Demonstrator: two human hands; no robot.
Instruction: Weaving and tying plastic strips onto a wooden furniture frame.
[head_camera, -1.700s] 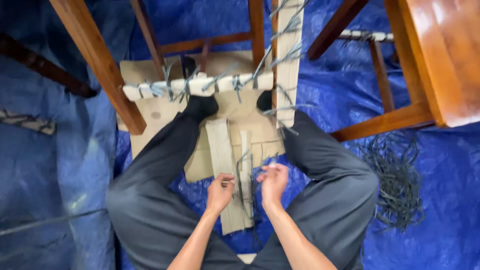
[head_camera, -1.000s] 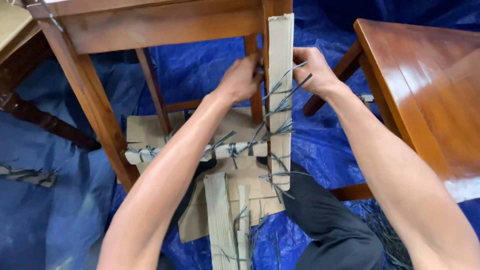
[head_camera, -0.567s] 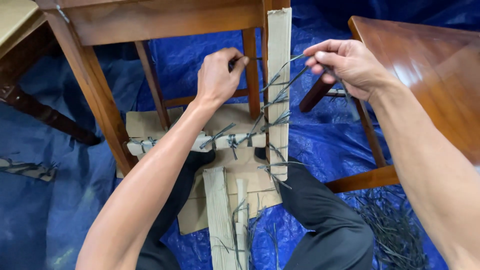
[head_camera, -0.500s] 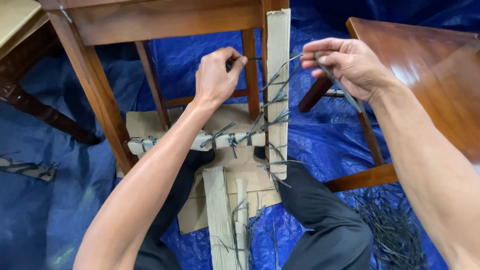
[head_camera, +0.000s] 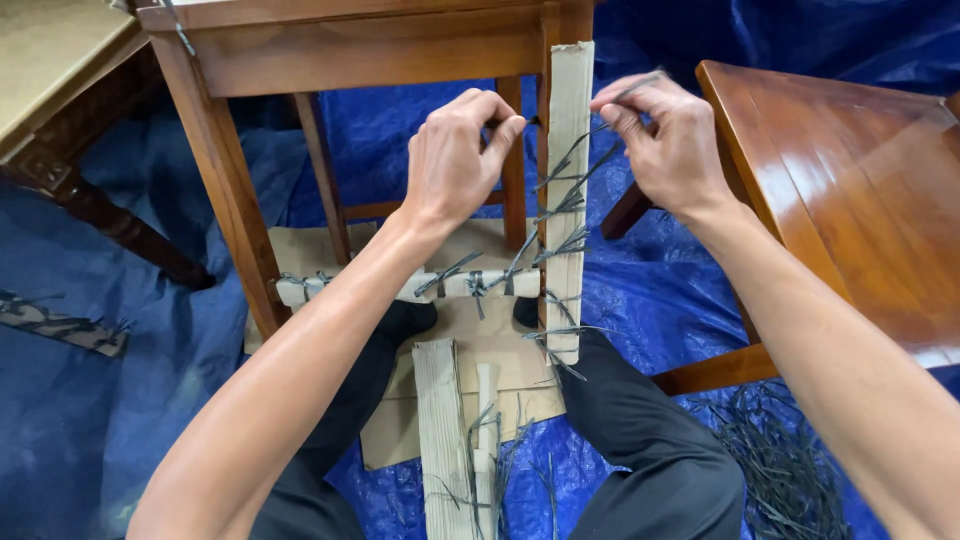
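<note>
Both hands are tying cardboard (head_camera: 570, 150) to the table leg: left hand (head_camera: 455, 160) pinches one strap (head_camera: 575, 160) end, right hand (head_camera: 665, 135) the other. Next likely needs firm tightening.

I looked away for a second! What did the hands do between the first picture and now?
Both hands rose from the lap to the tall cardboard strip on the brown wooden table leg. The left hand now pinches one end of a thin dark strap beside the strip; the right hand pinches the other end, closer in than a moment ago. The blue tarpaulin and tied cardboard stayed put.
</note>
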